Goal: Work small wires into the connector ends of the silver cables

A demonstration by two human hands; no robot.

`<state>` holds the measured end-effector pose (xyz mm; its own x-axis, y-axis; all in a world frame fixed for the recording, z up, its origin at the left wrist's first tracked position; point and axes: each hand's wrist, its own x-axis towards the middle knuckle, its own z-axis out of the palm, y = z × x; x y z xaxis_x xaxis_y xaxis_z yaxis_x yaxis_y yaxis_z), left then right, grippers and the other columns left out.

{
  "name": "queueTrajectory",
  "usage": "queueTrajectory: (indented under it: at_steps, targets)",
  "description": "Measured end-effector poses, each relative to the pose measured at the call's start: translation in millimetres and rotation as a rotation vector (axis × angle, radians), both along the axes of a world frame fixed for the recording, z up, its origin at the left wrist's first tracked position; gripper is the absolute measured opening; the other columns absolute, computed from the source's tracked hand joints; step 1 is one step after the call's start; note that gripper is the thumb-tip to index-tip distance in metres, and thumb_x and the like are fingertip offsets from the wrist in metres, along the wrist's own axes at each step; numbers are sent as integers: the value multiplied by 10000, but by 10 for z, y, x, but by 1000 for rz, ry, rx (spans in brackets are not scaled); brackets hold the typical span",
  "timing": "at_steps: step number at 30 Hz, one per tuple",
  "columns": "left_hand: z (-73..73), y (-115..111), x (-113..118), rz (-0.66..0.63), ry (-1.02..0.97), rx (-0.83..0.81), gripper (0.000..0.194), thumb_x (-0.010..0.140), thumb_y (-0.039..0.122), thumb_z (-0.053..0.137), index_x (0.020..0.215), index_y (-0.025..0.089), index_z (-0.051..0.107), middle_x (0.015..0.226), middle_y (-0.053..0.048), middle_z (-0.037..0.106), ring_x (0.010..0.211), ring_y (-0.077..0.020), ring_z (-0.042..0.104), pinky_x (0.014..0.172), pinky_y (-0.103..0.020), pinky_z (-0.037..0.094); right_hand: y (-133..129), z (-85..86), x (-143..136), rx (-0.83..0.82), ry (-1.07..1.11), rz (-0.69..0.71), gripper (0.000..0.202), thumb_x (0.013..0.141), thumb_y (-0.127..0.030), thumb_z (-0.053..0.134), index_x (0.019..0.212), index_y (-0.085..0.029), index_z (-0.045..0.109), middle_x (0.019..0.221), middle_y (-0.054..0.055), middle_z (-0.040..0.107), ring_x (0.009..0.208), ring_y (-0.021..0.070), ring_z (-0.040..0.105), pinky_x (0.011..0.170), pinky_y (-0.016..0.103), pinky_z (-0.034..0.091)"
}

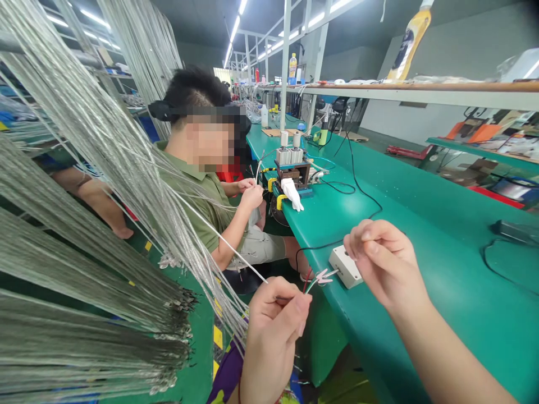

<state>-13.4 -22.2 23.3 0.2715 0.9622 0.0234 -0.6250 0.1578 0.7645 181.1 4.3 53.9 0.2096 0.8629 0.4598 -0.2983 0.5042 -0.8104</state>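
Observation:
My left hand (pixel 273 331) is closed on the end of a white cable (pixel 236 251), which runs up and left to a hanging bundle. Thin red and green wires (pixel 310 285) fan out past my thumb and fingertip. Just beyond them is a small pink clip (pixel 323 276) by a white box (pixel 346 266) at the table's edge; whether the wires touch it I cannot tell. My right hand (pixel 387 264) is raised over the table to the right of the box, thumb and fingers pinched together. Anything between those fingertips is hidden or too small to make out.
Long bundles of grey-white cables (pixel 105 140) hang at my left. A co-worker (pixel 197 185) sits ahead, handling a cable beside a bench machine (pixel 292 168) with a white glove (pixel 292 193). The green table (pixel 421 224) extends right, with black cords. A shelf (pixel 421 92) holds bottles.

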Motion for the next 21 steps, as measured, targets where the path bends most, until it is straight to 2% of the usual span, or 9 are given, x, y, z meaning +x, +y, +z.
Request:
queueTrajectory:
  at_steps: [3,5,7,12,16,21]
  targets:
    - [-1,5,23,70,40,35,411,867,436,912,714,180,629,544,74,457,487,-58,323,513,-215,264,-6,-55,-93,-75,-145,122,202,823,-413,916,914,-271,805,731,-1,615,639,165,536,567,299,430]
    - [-14,6,36,82,60,50,425,865,458,910,719,180,623,568,65,486,511,-66,349,517,-217,263,-13,-117,-214,-100,-224,248,248,816,-434,916,965,-258,825,751,14,661,654,166,571,577,292,464]
    - [-32,8,44,74,70,61,429,861,474,910,727,181,627,576,62,495,519,-70,358,510,-218,249,-24,-159,-321,-95,-244,309,225,819,-429,913,942,-256,838,807,39,728,681,174,622,613,302,518]
    - [-47,23,52,70,102,96,432,875,476,895,706,181,629,571,61,480,516,-72,358,512,-226,261,-80,-130,-399,-122,-177,224,108,817,-345,921,810,-265,848,803,53,802,740,205,728,693,327,593]
    - [-56,18,52,90,139,96,419,885,468,885,701,177,646,585,55,483,520,-73,343,510,-230,259,-155,-75,-398,-189,-130,196,68,836,-308,902,816,-258,860,764,43,788,671,177,697,634,289,569]
    - [-73,-1,56,91,177,114,431,890,488,872,683,175,660,582,45,457,559,-95,398,546,-243,309,-200,-45,-395,-163,-124,107,59,837,-307,891,811,-261,866,770,47,767,730,193,687,660,298,547]
